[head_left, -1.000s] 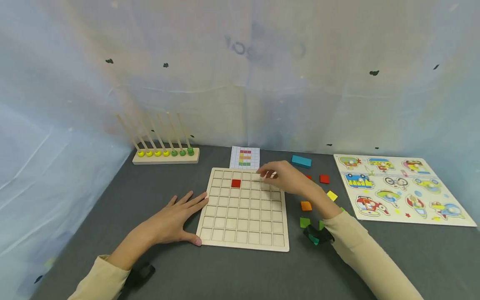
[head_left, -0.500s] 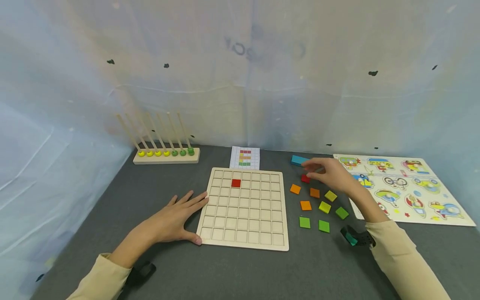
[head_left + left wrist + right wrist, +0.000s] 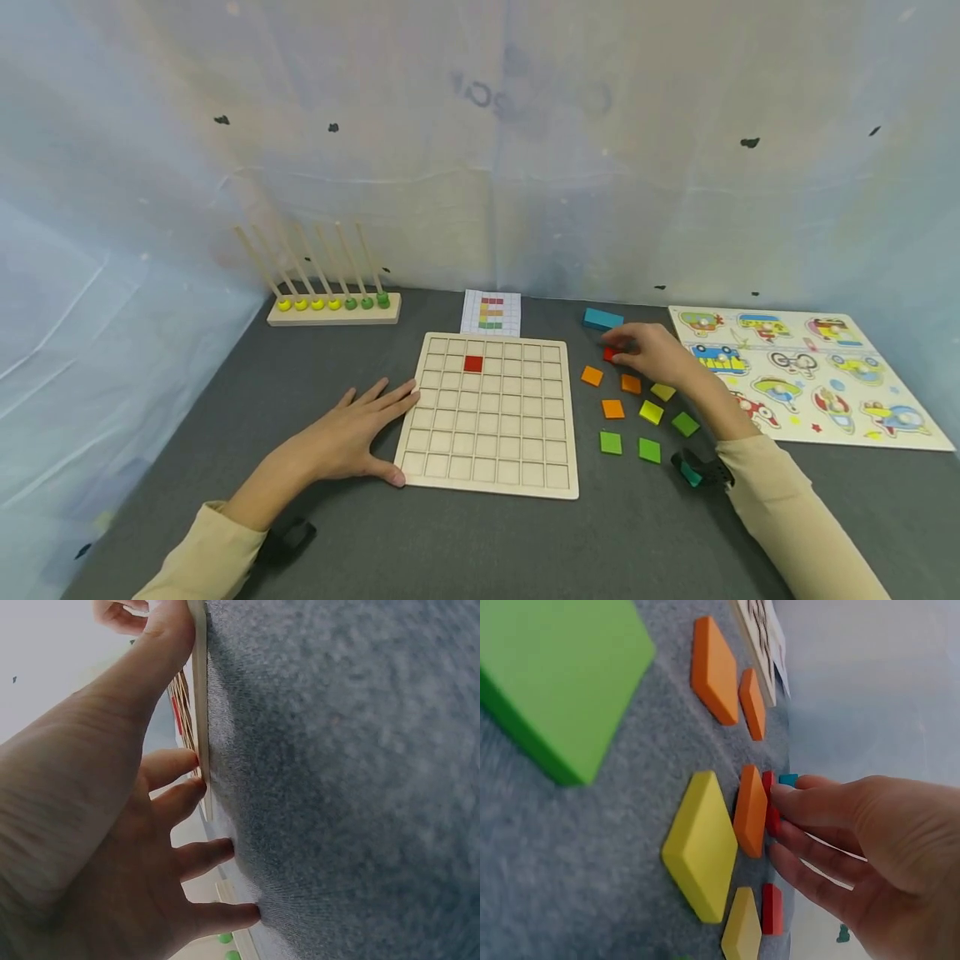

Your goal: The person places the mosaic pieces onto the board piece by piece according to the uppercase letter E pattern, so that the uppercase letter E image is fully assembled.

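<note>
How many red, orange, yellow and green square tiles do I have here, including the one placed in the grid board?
Red tiles: 3 (one in the grid board, one at the right hand, one visible only from the right wrist)
Orange tiles: 3
Yellow tiles: 2
Green tiles: 3
Total: 11
</note>
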Tool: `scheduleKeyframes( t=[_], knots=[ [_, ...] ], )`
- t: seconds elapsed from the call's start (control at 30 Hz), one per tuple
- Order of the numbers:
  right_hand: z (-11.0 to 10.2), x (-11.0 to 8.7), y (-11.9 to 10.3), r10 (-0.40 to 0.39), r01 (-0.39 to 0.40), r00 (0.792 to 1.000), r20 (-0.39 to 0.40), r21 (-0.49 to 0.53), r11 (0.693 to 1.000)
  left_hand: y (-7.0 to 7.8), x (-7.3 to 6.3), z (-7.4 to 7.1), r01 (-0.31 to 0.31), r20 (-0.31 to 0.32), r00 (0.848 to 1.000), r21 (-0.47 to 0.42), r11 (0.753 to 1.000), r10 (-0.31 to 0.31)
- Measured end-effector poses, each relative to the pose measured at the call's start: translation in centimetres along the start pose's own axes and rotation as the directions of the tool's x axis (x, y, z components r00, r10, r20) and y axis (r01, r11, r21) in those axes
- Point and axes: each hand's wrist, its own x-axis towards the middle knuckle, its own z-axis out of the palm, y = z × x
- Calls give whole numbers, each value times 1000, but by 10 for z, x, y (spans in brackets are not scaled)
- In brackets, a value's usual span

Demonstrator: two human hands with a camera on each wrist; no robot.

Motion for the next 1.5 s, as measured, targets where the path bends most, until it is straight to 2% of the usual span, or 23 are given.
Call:
scheduleKeyframes(
  t=[0.27, 0.6, 0.8, 1.1, 1.27, 1.5],
  knots=[
    [-2, 4, -4, 18, -18, 1000, 0, -39, 999, 2, 2, -2, -2, -2, 1000, -9, 1000, 2],
    [-6, 9, -13, -13, 13, 1000, -1, -45, 999, 4, 1, -2, 3, 5, 1000, -19, 1000, -3],
    [-5, 17, -25, -38, 38, 999, -4, -10, 999, 3, 1, -2, 4, 1, 1000, -24, 1000, -4],
    [11, 33, -49, -79, 79, 996, 47, 8, 997, 3, 0, -3, 10, 14, 1000, -27, 1000, -10],
    [13, 41, -61, -104, 103, 994, 41, 21, 994, 3, 2, -3, 4, 12, 1000, -28, 1000, -4],
    [18, 54, -81, -99, 95, 994, 55, 64, 993, 3, 1, -3, 11, 6, 1000, -34, 999, -11]
  ],
)
